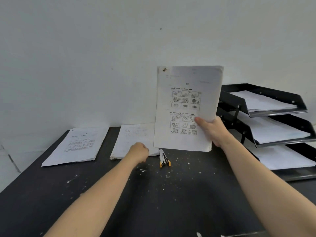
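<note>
My right hand (212, 130) grips a thick sheaf of printed worksheets (186, 100) by its lower right edge and holds it upright above the black table (153, 202). The top page shows two grids of small pictures. My left hand (139, 151) rests with curled fingers on the near edge of a flat paper stack (131, 139) in the middle of the table; whether it grips the paper is unclear. A stapler with yellow ends (164, 159) lies just right of that hand, below the raised sheaf.
Another paper stack (78, 146) lies at the left of the table. A black three-tier letter tray (273, 127) holding white sheets stands at the right. A white wall runs behind the table. White specks dot the tabletop.
</note>
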Action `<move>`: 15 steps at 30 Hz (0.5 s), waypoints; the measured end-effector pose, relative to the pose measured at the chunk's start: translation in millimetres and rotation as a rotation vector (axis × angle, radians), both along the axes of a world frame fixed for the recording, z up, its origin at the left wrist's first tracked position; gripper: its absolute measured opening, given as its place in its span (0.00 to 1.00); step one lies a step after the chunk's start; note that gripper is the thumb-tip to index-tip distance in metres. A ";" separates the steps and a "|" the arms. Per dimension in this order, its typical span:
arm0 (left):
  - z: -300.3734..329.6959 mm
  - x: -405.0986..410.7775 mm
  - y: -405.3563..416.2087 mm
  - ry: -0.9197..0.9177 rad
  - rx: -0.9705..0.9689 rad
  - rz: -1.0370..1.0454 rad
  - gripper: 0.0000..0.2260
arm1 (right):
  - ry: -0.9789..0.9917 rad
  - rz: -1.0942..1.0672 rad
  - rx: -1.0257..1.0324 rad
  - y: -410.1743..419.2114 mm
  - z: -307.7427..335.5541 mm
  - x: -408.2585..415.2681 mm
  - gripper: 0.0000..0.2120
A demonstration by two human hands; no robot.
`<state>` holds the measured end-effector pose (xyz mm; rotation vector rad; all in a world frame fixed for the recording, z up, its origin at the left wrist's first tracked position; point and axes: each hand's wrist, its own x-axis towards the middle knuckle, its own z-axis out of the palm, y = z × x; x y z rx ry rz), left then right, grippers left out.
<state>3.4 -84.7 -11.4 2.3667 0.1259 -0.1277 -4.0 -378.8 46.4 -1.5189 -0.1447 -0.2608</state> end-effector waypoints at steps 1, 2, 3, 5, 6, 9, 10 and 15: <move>-3.6 -1.4 -8.1 0.028 0.057 -0.031 0.10 | -0.006 -0.005 0.000 -3.1 1.6 0.3 0.08; -6.5 -1.1 -17.9 0.038 0.106 -0.052 0.14 | -0.011 -0.011 0.004 -6.1 2.7 0.7 0.08; -8.4 -0.6 -28.1 0.041 0.146 -0.068 0.19 | -0.016 -0.018 0.004 -8.8 3.2 2.2 0.09; -12.4 -2.5 -46.5 0.046 0.244 -0.086 0.29 | -0.023 -0.023 0.002 -10.5 3.1 3.1 0.10; -13.9 -4.6 -54.2 0.047 0.306 -0.088 0.30 | -0.027 -0.024 0.004 -11.0 2.7 3.1 0.09; -17.3 -7.9 -65.4 0.036 0.387 -0.086 0.24 | -0.034 -0.029 0.026 -12.9 0.1 4.1 0.09; -16.2 -8.3 -64.4 0.036 0.374 -0.088 0.20 | -0.033 -0.031 0.031 -12.8 0.2 3.5 0.09; -0.2 -5.8 -35.3 0.214 -0.108 -0.073 0.10 | -0.026 -0.028 0.051 -8.7 -2.0 3.4 0.09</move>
